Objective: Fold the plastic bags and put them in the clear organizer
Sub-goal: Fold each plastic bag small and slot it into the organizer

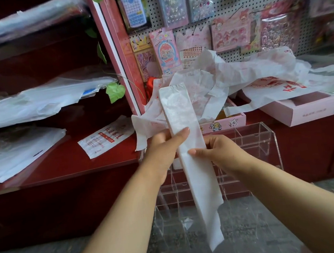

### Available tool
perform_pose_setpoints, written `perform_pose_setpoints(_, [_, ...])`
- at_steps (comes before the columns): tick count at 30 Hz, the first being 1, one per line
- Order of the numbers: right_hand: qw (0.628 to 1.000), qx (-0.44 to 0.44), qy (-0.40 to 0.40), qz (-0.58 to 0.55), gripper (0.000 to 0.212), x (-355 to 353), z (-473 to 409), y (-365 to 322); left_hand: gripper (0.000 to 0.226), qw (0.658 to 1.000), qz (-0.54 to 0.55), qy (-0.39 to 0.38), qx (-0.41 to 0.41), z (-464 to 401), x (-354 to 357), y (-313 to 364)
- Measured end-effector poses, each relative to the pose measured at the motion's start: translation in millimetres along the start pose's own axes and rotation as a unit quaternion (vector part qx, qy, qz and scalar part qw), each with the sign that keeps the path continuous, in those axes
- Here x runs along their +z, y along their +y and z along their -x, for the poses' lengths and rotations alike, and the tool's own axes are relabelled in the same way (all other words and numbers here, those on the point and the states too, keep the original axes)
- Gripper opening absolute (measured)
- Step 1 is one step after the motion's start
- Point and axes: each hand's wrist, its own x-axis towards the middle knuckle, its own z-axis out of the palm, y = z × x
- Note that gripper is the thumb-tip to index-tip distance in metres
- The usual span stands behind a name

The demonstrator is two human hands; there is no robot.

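1. Both hands are gripping one plastic bag point(187, 136), already flattened into a long narrow strip, in the air just above the clear organizer point(264, 136).
2. The left hand point(162, 147) is curling around the strip's left edge; the right hand point(218, 150) is pinching its right edge.
3. A heap of loose bags point(258, 72) is waiting unfolded behind, so most work remains.
4. The organizer's visible compartments are looking empty.

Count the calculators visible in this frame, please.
1. A single blue and white calculator hangs at the top of the pegboard, left of the sticker packs. Others may be hidden beyond the frame edge or behind the packs.
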Motion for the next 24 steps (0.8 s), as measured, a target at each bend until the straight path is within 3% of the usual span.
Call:
perform_pose_setpoints(1, [1.000,0.001,0.006,0.006,0.014,1,1,0,0.020,1.000,0.001,0.027,0.012,-2,2,-2])
perform_pose_setpoints(4, [1.000,0.005,0.014,0.010,0.009,2,3,-1,0.068,0.992,-0.039,0.101,0.062,-9,2,-2])
perform_pose_setpoints(5, [1.000,0.008,0.009,0.012,0.008,3,4,-2,0.074,0.989,-0.056,0.112,0.078,-12,0,-3])
perform_pose_setpoints(9, [0.998,0.039,-0.015,0.052,0.003,2,7,2,0.054,0.973,-0.107,0.153,0.133,-9,-1,8])
perform_pose_setpoints(13, [0.991,0.074,-0.052,0.103,0.012,2,8,13,0.060,0.972,-0.079,0.170,0.144,-18,-14,12])
perform_pose_setpoints(16, [0.991,0.077,-0.056,0.090,0.015,1,8,16,0.060,0.986,-0.021,0.142,0.079,-16,-17,10])
perform_pose_setpoints(19, [0.995,0.066,-0.049,0.065,0.011,2,9,12,0.018,0.998,-0.039,0.057,-0.014,-3,-17,-10])
perform_pose_setpoints(21, [0.996,0.058,-0.046,0.052,0.010,3,8,11,0.008,0.998,-0.043,0.038,-0.019,7,-16,-25])
perform_pose_setpoints(24, [0.998,0.049,-0.024,0.017,0.020,7,5,9,0.012,0.998,-0.043,0.048,-0.012,12,-17,-37])
